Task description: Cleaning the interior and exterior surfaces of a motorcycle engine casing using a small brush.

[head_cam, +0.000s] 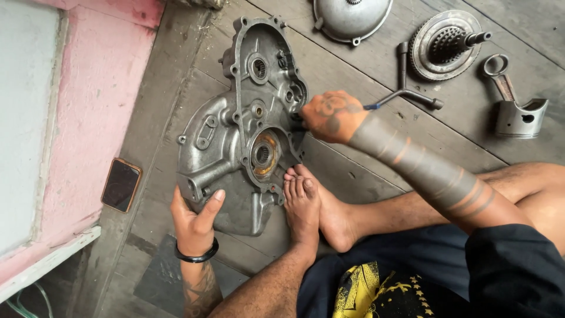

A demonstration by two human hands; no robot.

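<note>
A grey metal engine crankcase [235, 135] lies flat on the wooden plank floor. My left hand [193, 218] grips its near left edge, thumb up against the casing. My right hand [331, 116] is closed around a thin tool with a blue handle [372, 106], pressed at the case's right rim. Both my bare feet [306, 203] rest against the case's near right edge.
A phone [121, 184] lies on the floor at left beside a pink wall. At the back are a round metal cover [351, 17], a clutch assembly [445, 44], a T-shaped wrench [406, 88], and a piston with connecting rod [513, 109].
</note>
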